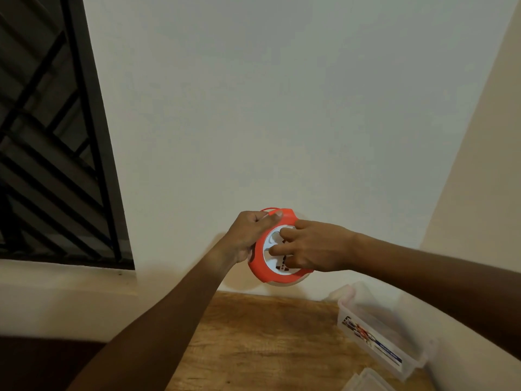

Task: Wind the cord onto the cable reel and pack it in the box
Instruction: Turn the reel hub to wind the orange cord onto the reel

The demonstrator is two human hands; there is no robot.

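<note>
I hold a round cable reel with an orange rim and a white socket face up in front of the wall, above the table. My left hand grips the reel's upper left edge, thumb lying along the orange rim. My right hand rests on the white centre, with curled fingers pressed into its recesses. A short loop of orange cord shows at the reel's top. A clear plastic box with a printed label stands on the table at lower right, partly behind my right forearm.
The wooden table lies below my hands against a white wall. A clear lid sits at the bottom edge, near the box. A window with dark metal bars fills the left side above a pale ledge.
</note>
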